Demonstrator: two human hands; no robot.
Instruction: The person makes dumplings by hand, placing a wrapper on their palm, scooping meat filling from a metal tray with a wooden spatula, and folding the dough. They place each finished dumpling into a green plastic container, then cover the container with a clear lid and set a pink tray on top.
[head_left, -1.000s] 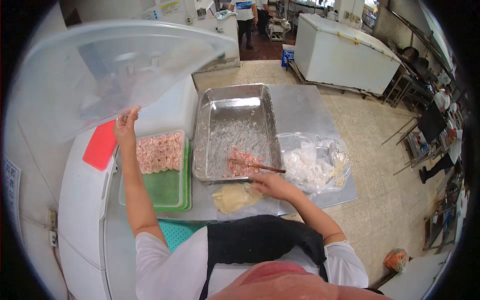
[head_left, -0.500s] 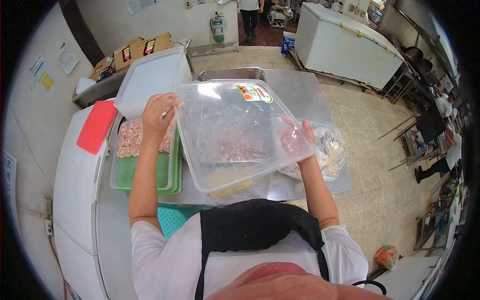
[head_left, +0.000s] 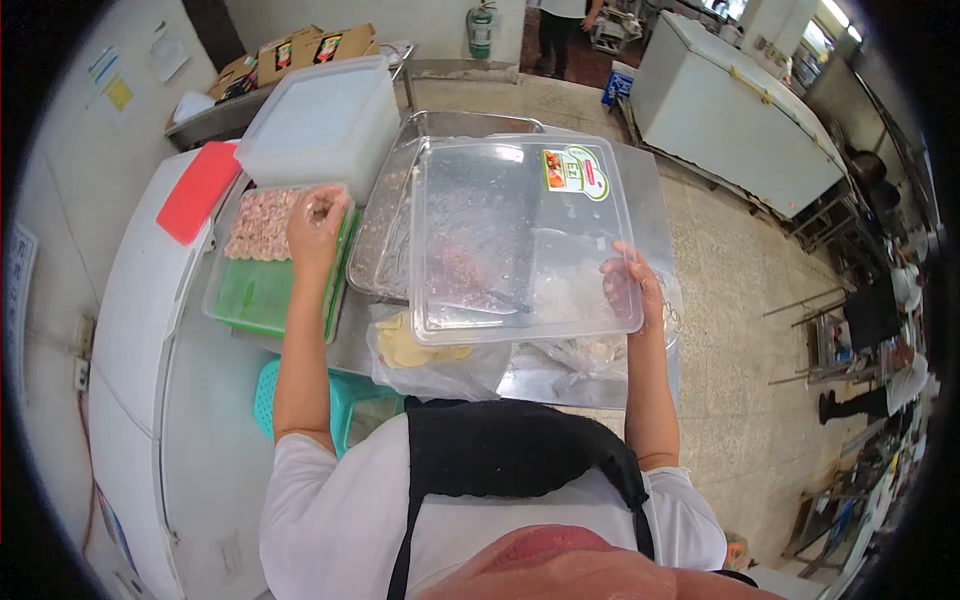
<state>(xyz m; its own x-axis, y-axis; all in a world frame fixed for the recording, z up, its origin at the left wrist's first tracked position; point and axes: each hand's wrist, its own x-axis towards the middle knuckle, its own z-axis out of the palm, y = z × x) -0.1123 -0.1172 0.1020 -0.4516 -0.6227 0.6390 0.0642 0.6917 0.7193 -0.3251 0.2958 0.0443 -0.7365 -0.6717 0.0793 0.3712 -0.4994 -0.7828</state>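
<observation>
A clear plastic lid [head_left: 480, 240] with a label in its upper right corner is tilted over the steel table. My right hand [head_left: 632, 285] grips its right edge, and some fingers show through the plastic. My left hand [head_left: 316, 222] is apart from the lid, its fingers curled together over the right side of a clear container [head_left: 212, 285]. I cannot tell what, if anything, they hold. Rows of small pale pink pieces [head_left: 258, 222] lie in the container's far half, with green showing in the near half. Beneath the lid is a metal tray [head_left: 385, 235].
A bag of flat yellow rounds [head_left: 410, 345] lies at the table's front edge. White stacked tubs [head_left: 320, 120] and a red board [head_left: 198, 192] are at the left. A turquoise plastic stool [head_left: 345, 400] stands below. A white chest freezer [head_left: 720, 115] and people are farther off.
My left hand has let go of the lid's left side and moved down to the container. The lid has shifted right, in my right hand, uncovering more of the metal tray and yellow rounds.
</observation>
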